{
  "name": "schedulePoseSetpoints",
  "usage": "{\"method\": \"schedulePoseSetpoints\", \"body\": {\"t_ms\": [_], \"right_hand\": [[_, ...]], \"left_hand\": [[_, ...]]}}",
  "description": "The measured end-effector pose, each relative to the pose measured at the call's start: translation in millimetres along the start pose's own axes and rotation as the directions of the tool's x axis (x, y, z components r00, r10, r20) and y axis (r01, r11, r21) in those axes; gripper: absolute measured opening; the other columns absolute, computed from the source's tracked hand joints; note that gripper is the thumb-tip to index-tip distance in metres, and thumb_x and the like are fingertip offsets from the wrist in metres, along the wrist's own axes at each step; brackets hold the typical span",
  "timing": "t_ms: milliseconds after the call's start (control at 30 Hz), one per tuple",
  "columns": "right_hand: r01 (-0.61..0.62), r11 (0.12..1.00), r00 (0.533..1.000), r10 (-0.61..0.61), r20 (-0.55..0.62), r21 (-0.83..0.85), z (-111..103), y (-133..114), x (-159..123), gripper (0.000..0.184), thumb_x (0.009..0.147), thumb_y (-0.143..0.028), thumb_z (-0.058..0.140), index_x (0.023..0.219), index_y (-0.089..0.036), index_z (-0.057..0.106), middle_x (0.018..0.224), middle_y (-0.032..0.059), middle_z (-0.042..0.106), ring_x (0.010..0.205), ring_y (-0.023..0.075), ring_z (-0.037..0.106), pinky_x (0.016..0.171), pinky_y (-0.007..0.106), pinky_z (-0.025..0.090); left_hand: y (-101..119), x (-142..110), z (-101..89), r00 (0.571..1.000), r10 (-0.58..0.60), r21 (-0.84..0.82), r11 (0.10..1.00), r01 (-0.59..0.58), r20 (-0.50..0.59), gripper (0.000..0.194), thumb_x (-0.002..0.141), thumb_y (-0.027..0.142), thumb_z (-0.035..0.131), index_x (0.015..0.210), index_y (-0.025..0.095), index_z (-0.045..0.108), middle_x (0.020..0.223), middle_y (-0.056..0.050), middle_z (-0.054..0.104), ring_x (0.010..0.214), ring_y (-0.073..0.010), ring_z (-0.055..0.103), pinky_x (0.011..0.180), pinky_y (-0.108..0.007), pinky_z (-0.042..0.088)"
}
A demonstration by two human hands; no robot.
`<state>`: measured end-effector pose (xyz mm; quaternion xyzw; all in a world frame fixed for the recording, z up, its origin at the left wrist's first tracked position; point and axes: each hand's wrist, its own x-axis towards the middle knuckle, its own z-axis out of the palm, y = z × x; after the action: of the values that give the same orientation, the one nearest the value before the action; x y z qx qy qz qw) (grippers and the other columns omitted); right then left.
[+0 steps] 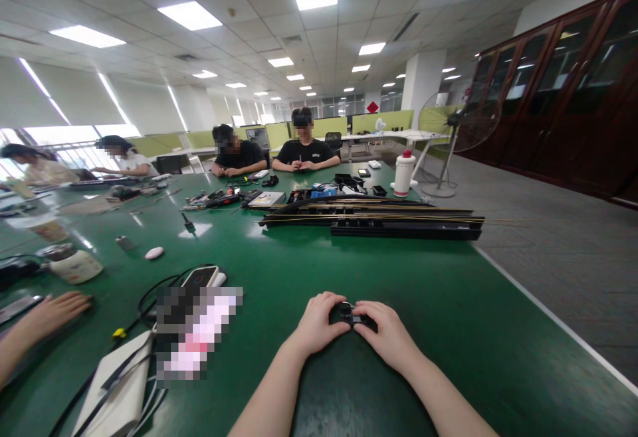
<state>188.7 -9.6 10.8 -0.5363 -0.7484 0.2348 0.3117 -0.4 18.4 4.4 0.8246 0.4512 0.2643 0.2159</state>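
Observation:
Both my hands rest on the green table [438,304] near its front edge. My left hand [319,324] and my right hand [386,334] are curled together around a small black part [353,316] with a bit of metal on it. The fingers of each hand pinch it from either side. Most of the part is hidden by my fingers.
Long black rails with thin rods [389,218] lie across the table ahead. A white bottle with a red cap [403,173] stands beyond. At left are a phone [200,277], black cables, a white box [119,390] and another person's hand [50,314]. Several people sit at the far end.

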Motion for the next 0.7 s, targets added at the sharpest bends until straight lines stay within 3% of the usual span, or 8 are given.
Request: {"method": "schedulePoseSetpoints", "body": {"t_ms": [400,700], "right_hand": [[-0.019,0.992,0.998,0.027,-0.062,0.128,-0.5,1.7,1.0,0.019,0.071,-0.026,0.062,0.089,-0.025,0.069,0.106,0.0054,0.067,0.104,0.024,0.057,0.094,0.041,0.039],[-0.123,0.928,0.98,0.17,-0.105,0.351,-2.1,0.5,1.4,0.023,0.069,-0.029,0.063,0.091,-0.024,0.068,0.099,0.005,0.068,0.096,0.0231,0.06,0.091,0.038,0.043]], "left_hand": [[-0.7,-0.3,0.5,1.0,0.013,0.001,1.0,-0.013,-0.013,0.039,0.07,0.027,0.067,0.107,0.023,0.055,0.103,-0.003,0.059,0.097,-0.0219,0.052,0.086,-0.035,0.04],[-0.7,-0.8,-0.1,1.0,-0.001,-0.007,1.0,0.001,-0.009,0.041,0.07,0.027,0.068,0.108,0.024,0.055,0.105,-0.003,0.058,0.099,-0.0218,0.051,0.088,-0.035,0.039]]}}
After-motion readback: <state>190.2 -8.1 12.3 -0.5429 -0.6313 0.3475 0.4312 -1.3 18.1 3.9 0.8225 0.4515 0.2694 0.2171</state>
